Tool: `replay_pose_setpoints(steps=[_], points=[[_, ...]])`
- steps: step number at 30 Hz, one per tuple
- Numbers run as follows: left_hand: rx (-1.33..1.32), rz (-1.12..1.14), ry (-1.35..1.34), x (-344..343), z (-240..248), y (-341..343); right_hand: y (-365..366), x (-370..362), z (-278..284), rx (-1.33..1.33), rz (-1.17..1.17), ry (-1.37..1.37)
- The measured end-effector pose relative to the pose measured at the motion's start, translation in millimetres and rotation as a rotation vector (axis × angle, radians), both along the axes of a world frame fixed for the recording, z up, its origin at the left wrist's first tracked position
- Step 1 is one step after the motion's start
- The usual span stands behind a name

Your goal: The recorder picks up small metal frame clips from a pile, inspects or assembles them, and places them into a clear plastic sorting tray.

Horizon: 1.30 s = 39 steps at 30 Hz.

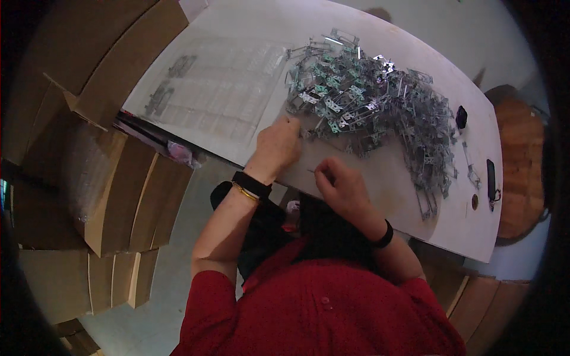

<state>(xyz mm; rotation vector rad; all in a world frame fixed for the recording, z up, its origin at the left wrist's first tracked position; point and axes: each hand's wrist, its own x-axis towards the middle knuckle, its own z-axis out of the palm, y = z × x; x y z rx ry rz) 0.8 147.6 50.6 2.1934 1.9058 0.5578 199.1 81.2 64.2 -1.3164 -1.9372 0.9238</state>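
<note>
A large heap of thin metal brackets (356, 95) lies tangled on the white table. My left hand (279, 142) is closed at the heap's near left edge, its fingertips turned away, so whatever it grips is hidden. Close by on the right, my right hand (343, 187) pinches a small thin piece (311, 171), too small to name, that pokes out past the fingertips toward my left hand. Left of the heap lies a clear plastic sheet with pocket-like rows (231, 89). Two metal brackets (159, 98) rest at its left side.
Cardboard boxes (119, 196) stand stacked along the left, against the table (368, 196). A black object (461, 117) and a long dark tool-like item (491, 180) lie at the table's right. Beyond that edge is a round wooden stool (519, 166). More boxes (475, 296) sit lower right.
</note>
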Motion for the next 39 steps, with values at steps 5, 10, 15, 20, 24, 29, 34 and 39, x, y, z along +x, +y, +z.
replay_pose_setpoints(steps=[5,10,15,20,24,29,34,39], points=[[0.008,-0.046,-0.031,-0.8,3.5,0.0,-0.3,1.0,-1.2,0.042,-0.004,0.0],[-0.007,-0.059,-0.061,-3.5,4.9,0.2,-1.2,0.7,-0.4,0.004,-0.006,-0.002],[-0.029,-0.087,-0.076,-9.2,4.4,-1.4,-0.6,-0.2,-5.0,0.006,-0.021,-0.018],[-0.082,-0.115,-0.075,-8.9,8.5,1.2,-0.5,0.4,-5.5,0.004,-0.029,-0.006],[-0.142,-0.193,-0.062,-11.2,14.7,0.6,-2.5,-1.5,-4.1,-0.015,-0.052,-0.005],[-0.173,-0.18,-0.051,-7.5,28.8,-6.8,-1.0,1.8,-1.8,-0.01,-0.029,0.024],[0.061,-0.102,-0.301,-4.5,24.4,-10.8,-1.0,3.6,-1.8,-0.034,-0.043,0.031],[-0.098,0.105,-0.671,-13.9,32.3,-25.2,-0.4,3.8,-0.7,-0.063,-0.053,0.047]])
